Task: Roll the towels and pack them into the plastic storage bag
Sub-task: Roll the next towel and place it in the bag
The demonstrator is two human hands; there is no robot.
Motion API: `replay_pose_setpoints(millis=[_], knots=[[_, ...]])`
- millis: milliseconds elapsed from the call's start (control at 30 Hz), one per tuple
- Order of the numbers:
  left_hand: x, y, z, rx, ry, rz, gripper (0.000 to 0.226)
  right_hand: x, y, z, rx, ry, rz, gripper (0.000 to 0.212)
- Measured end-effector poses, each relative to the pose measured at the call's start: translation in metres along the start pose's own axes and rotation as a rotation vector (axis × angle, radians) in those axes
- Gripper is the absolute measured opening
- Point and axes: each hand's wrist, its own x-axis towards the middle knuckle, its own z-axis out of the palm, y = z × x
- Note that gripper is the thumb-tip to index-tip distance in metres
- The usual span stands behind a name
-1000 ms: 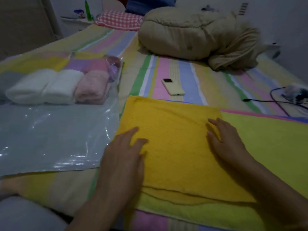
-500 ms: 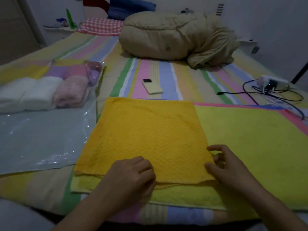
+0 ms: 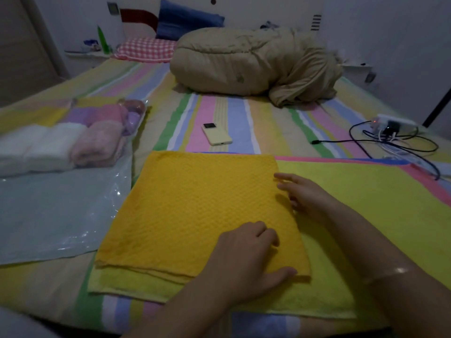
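Right edge of folded orange waffle-weave towel [image 3: 195,211] lies under both hands: right hand [image 3: 307,196] fingers splayed, left hand [image 3: 246,259] fingers bent at near corner, pinch unclear.

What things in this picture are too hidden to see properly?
Head view:
Plastic storage bag: left side cut off by the picture's edge.
Lime towel: partly hidden under the orange towel.
Left hand: curled fingers hide whether it pinches the orange towel.
Shelf items: too small and dim.

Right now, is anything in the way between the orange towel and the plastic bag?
Nothing visible is. The plastic bag lies just left of the orange towel, with only striped sheet between them.
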Motion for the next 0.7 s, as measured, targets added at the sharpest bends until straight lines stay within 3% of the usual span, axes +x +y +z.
replay_pose_setpoints(millis=[167,367,600,700], knots=[[0.020,0.026,0.018,0.126,-0.153,-0.153,0.068,0.050,-0.020,0.009,0.054,0.068,0.074,0.029],[0.018,0.027,0.023,0.233,-0.107,-0.102,0.070,0.070,-0.034,0.011,-0.093,0.119,0.019,0.033],[0.011,0.042,0.017,0.297,-0.017,-0.084,0.039,0.070,-0.043,0.011,-0.232,0.174,-0.044,0.040],[-0.002,0.032,0.006,0.072,0.117,-0.177,0.025,0.073,-0.052,0.014,-0.231,0.190,-0.094,0.043]])
